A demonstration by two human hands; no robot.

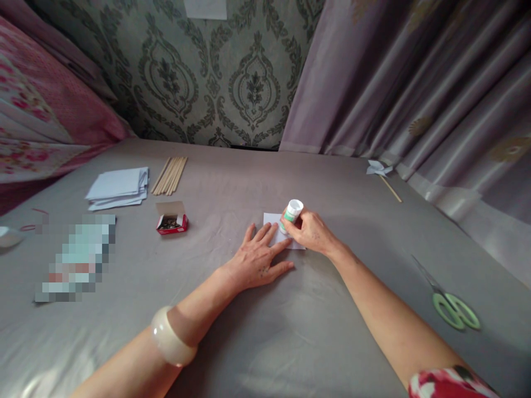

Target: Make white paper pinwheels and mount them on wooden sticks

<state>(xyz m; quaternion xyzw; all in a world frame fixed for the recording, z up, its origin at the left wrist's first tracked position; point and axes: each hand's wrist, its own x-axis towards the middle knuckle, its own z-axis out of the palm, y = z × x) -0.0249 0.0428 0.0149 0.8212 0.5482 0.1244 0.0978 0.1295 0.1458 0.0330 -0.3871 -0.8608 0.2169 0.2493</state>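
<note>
A small white sheet of paper (271, 219) lies on the grey cloth in front of me, partly covered by both hands. My left hand (259, 257) rests flat with its fingers spread, the fingertips on the paper's left part. In my right hand (312, 229) is a glue stick (290, 214), white with a green label, gripped upright but tilted. Its lower end points down at the paper; whether that end touches is hidden by my fingers.
A paper stack (118, 185), wooden sticks (170, 176) and an open red box (172, 223) of small dark pieces lie left, near a blurred pack (81, 257). On the right are green-handled scissors (450, 307) and a paper pinwheel (379, 168) on a stick. Curtains (373, 72) hang behind.
</note>
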